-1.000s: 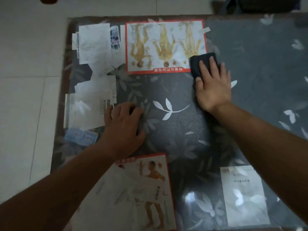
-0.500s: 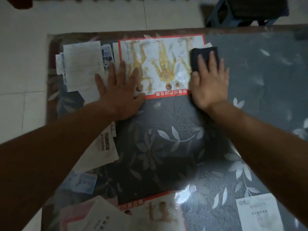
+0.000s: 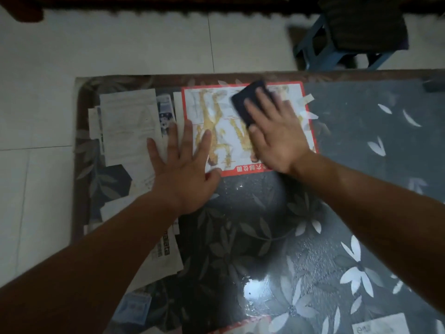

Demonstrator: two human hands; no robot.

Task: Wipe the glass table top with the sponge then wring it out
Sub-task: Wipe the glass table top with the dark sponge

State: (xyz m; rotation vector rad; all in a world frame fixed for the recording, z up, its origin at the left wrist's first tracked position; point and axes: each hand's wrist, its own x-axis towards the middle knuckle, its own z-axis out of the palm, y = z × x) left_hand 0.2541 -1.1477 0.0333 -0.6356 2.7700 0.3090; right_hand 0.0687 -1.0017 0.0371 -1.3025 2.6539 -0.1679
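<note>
The right hand (image 3: pixel 274 136) lies flat with straight fingers on the dark sponge (image 3: pixel 248 100) and presses it on the glass surface (image 3: pixel 252 213), over the red-bordered chart (image 3: pixel 221 131). The sponge shows beyond its fingertips. Just beside it, the left hand (image 3: pixel 183 169) rests flat on the glass, fingers spread wide, holding nothing.

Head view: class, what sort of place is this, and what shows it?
Probably a home room: glass table top with papers under it, pale floor tiles, a blue stool.
</note>
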